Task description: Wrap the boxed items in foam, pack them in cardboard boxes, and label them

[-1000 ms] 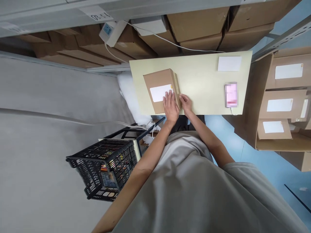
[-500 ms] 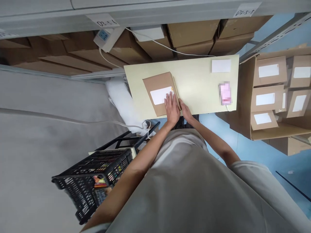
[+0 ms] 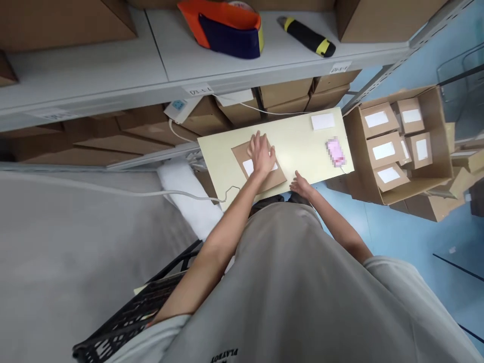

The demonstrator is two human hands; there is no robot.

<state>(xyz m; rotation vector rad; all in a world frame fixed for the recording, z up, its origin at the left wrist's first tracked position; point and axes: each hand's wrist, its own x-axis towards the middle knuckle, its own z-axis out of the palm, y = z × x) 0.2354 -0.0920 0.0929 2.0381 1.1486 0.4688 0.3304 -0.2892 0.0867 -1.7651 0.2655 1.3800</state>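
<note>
On the pale yellow board (image 3: 302,146) lies a flat brown cardboard package (image 3: 275,182) with a white label. My left hand (image 3: 262,155) is over its label, fingers apart and holding nothing; whether it touches the surface is hard to tell. To the right of the package, at the board's front edge, my right hand (image 3: 301,185) is open, apart from the package. A white card (image 3: 322,121) and a blurred pink object (image 3: 336,152) lie at the board's right end.
A shelf (image 3: 113,75) above holds an orange-and-blue tape dispenser (image 3: 230,33) and a black-yellow cutter (image 3: 308,36). An open carton (image 3: 412,180) of labelled boxes stands at right, a black crate (image 3: 124,322) at lower left. A white cable (image 3: 124,190) crosses the left side.
The view has tilted up, showing more shelf. My right hand has come off the package's edge and moved right. The package has turned, and my left hand has shifted up over it.
</note>
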